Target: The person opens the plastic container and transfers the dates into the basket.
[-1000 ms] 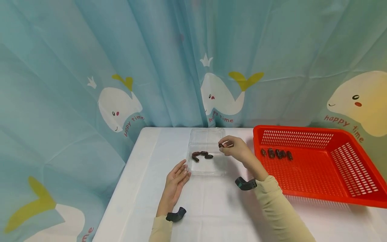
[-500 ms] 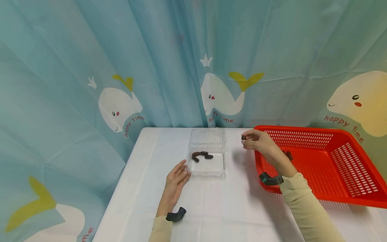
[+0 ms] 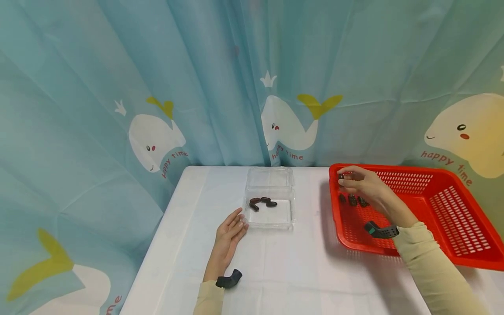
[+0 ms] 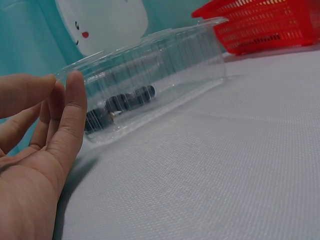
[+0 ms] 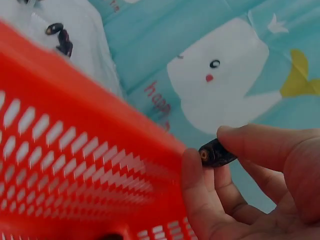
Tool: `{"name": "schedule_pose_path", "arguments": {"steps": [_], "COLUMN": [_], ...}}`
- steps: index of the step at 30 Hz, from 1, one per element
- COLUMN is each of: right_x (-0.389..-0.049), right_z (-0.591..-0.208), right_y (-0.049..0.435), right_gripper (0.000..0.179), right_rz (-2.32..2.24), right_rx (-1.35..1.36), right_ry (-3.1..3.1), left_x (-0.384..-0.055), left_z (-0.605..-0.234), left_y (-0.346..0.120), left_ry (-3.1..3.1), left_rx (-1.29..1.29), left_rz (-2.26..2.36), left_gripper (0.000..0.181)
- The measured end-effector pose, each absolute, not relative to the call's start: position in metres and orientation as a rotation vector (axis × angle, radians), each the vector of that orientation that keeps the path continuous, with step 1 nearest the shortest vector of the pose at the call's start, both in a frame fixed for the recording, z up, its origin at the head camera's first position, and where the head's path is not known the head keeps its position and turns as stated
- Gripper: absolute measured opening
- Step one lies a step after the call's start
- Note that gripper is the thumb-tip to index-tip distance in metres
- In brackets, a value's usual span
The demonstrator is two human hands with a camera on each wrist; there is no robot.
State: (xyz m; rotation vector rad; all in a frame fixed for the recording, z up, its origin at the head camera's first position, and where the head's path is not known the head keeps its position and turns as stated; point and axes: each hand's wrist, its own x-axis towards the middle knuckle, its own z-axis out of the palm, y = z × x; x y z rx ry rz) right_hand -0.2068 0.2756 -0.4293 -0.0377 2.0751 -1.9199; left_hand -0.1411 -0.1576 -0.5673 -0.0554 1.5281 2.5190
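Note:
My right hand pinches a dark brown date between thumb and fingertips, above the left end of the red basket. Several dates lie in a row on the basket floor under it, partly hidden by the hand. At the table's middle stands a clear plastic box, its lid folded back. Several more dates lie inside, toward the box's left and back. My left hand holds the box's near left corner between thumb and fingers.
A white cloth covers the table, whose back edge meets a blue curtain with whale prints. The basket's raised perforated wall stands between the right hand and the box.
My right hand has carried the date rightward, from the box's right edge to over the basket. The left hand, the box and the dates inside it have stayed put.

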Motion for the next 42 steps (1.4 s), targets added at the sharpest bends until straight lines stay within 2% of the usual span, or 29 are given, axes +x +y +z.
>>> {"name": "schedule_pose_path", "arguments": {"steps": [5,12,20,25,30,42], "right_x": [-0.205,-0.204,-0.202,-0.203,-0.202,-0.195], "right_z": [-0.432,-0.439,-0.451,-0.459,-0.466,-0.475], "right_y": [0.294,0.318,0.339,0.337,0.328,0.32], "right_gripper": [0.024,0.03,0.022,0.022,0.028,0.019], "right_rz": [-1.967,-1.865,-1.846,-1.713,-1.597,-1.579], "right_rx": [-0.035,-0.014,0.029,0.008,0.038,0.197], "right_ry": [2.017,2.06,2.028,2.088,2.102,1.898], "left_x": [-0.141,-0.142,-0.142,-0.142,-0.143,-0.142], "left_z": [-0.568,-0.569,-0.569,-0.569,-0.57,-0.57], "left_y": [-0.158,-0.158,-0.158,-0.159,-0.16,-0.157], "left_ry": [1.531,1.527,1.513,1.535,1.538,1.514], "left_rx": [-0.068,-0.047,-0.054,-0.055,-0.038,-0.051], "left_rz": [2.518,2.521,2.517,2.519,2.51,2.524], "left_gripper": [0.058,0.058,0.058,0.058,0.059,0.058]}}
